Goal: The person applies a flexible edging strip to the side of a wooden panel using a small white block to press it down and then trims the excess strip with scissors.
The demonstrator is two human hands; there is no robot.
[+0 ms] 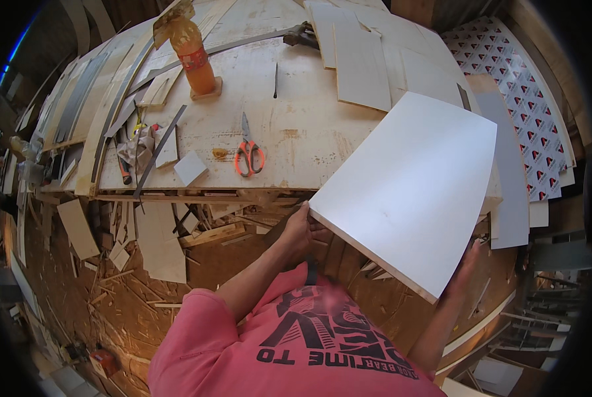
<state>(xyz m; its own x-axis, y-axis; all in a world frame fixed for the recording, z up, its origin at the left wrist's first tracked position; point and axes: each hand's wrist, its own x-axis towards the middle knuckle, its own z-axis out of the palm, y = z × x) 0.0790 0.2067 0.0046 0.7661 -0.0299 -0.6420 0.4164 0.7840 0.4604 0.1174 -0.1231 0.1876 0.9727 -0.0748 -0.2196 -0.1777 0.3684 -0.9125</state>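
A white board [408,192] with a bare, wood-coloured front edge is held tilted over the front of the workbench. At its near left corner, my left hand [299,228] grips the edge, with some fingers hidden underneath. My right hand [466,261] is against the board's right side, partly covered by it, fingertips showing past the edge. Beyond the board, its far part overlaps the bench top. Left of it on the bench lies a pair of scissors [249,157] with orange and black handles.
On the workbench [296,142] stand a bottle of orange liquid [193,61] and flat panels [362,66]. Strips [78,92], a small white offcut [190,169] and a dark strip [160,149] lie left. Patterned sheets [521,112] lean right. Wood scraps [157,241] litter the floor.
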